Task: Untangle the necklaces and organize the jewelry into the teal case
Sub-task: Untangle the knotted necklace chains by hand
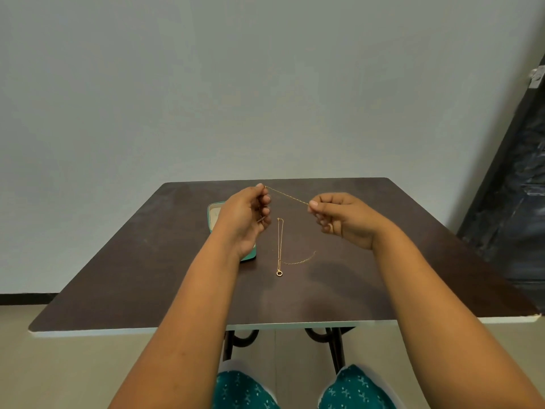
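**Gold Chain Drawn Taut Above Dark Bench**

Stretched between two raised hands: a thin gold chain (286,196), pinched at one end by the left hand (246,215), at the other by thumb and forefinger of the right hand (339,218). Flat on the brown bench (147,261) below, a second necklace (279,246) with a ring pendant at its near end, plus a short curved chain (300,260) just beside it. Partly hidden behind the left wrist, the teal case (214,215).
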